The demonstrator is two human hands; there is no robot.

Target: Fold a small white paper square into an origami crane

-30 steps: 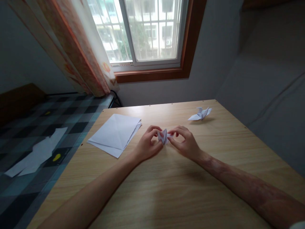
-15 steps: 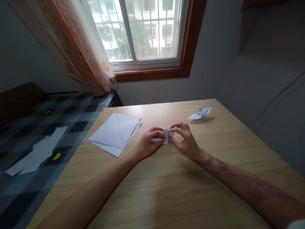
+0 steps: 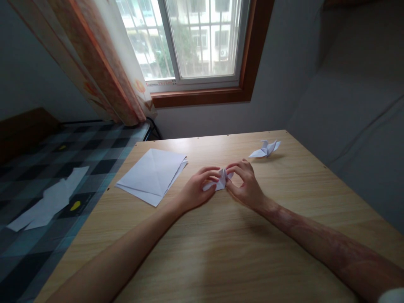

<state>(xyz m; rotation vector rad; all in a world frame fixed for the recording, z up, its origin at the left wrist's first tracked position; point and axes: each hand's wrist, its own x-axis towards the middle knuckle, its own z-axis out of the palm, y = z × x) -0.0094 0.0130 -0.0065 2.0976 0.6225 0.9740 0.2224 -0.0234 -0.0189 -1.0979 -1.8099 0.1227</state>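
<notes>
A small white origami paper [image 3: 221, 180] is between my two hands, just above or on the wooden table; a fold of it stands up in the middle. My left hand [image 3: 199, 187] curls round its left flap, thumb below and fingers above, with a little space showing between them. My right hand [image 3: 246, 183] pinches its right side between thumb and fingertips, which hide part of the paper. Beyond my right hand, a finished-looking paper crane [image 3: 265, 149] rests with its wings spread.
Square white paper sheets [image 3: 153, 174], creased, lie stacked on the table [image 3: 202, 252] to the left. Cut paper scraps [image 3: 52, 200] lie on the checked bed [image 3: 28, 256] beside the table. A window [image 3: 205, 42] and a curtain [image 3: 110, 75] are at the back.
The origami paper has shifted slightly to the right. The fingers of my left hand have loosened and lifted a little, while my right hand keeps its pinch.
</notes>
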